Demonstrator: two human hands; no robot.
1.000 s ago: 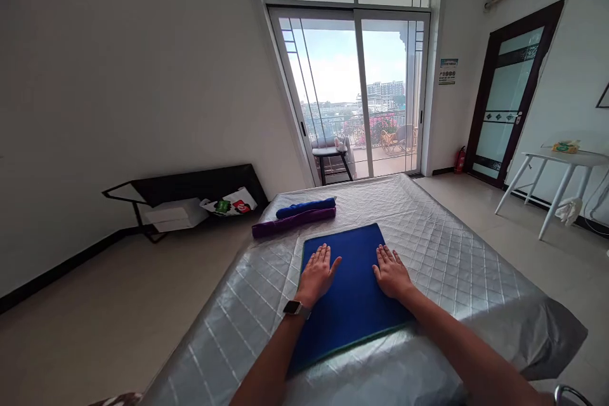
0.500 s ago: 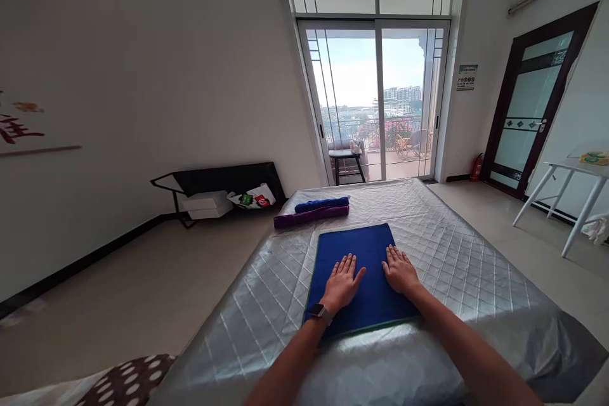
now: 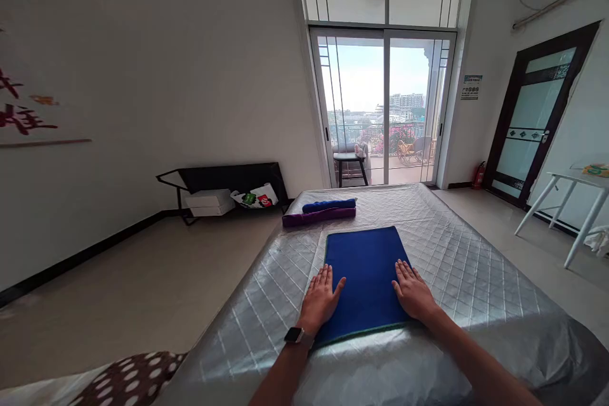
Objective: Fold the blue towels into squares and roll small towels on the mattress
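A blue cloth [image 3: 366, 273] with a green edge lies flat, as a rectangle, on the silver quilted cover [image 3: 257, 304]. Over its left edge rests my left hand [image 3: 320, 298], palm down with the thumb apart from the fingers; a watch [image 3: 295, 334] is on that wrist. My right hand [image 3: 413, 288] lies palm down at the cloth's right edge, its thumb spread toward the middle. Neither hand grips anything. Beyond the cloth, a rolled blue cloth [image 3: 329, 205] lies beside a rolled purple cloth [image 3: 318, 217].
A black rack [image 3: 228, 176] holding white boxes [image 3: 208, 202] stands by the left wall. Glass sliding doors [image 3: 386, 108] are ahead. At the right are a white table [image 3: 578, 179] and a dark-framed door [image 3: 537, 120]. Spotted brown fabric [image 3: 128, 380] shows at the lower left.
My hands have moved apart, from the cloth's inner surface to its left and right edges. The view has shifted slightly.
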